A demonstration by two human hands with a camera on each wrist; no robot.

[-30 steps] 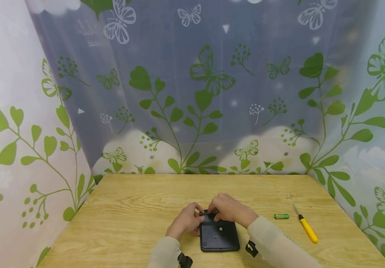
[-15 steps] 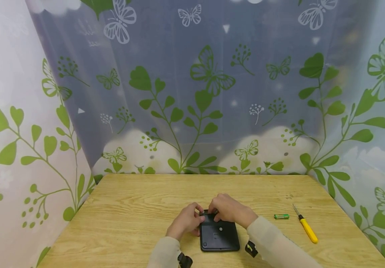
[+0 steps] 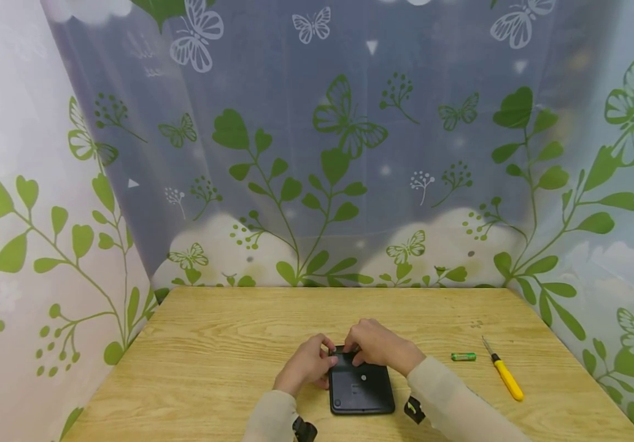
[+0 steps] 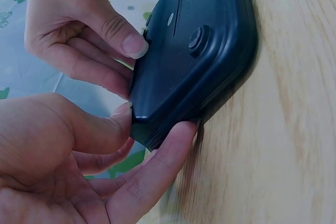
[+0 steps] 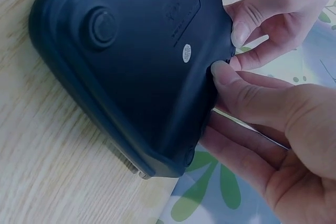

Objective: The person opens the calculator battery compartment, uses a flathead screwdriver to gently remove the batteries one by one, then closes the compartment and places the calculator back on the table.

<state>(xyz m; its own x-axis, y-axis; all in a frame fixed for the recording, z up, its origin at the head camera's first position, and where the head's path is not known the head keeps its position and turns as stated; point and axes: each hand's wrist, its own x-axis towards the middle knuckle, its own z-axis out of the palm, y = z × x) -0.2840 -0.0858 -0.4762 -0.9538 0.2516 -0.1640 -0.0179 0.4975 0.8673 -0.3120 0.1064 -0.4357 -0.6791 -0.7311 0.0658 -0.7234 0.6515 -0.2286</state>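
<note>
A black flat plastic device (image 3: 361,393), shaped like a desk calculator, lies back side up on the wooden table. Its back carries round rubber feet (image 4: 197,39), a small oval white sticker (image 5: 186,53) and a printed label. My left hand (image 3: 307,363) pinches the far left corner, thumb on the back and fingers along the side. On the far edge, my right hand (image 3: 380,347) grips with its thumb on the back and its fingers bent over the edge. In the right wrist view the two thumbs sit close together. The device's front face is hidden.
To the right on the wooden table (image 3: 228,344) lie a green battery (image 3: 463,356) and a yellow-handled screwdriver (image 3: 507,377), its tip pointing away. Several tiny items (image 3: 477,324) lie beyond the battery. A printed curtain (image 3: 272,202) hangs behind the table.
</note>
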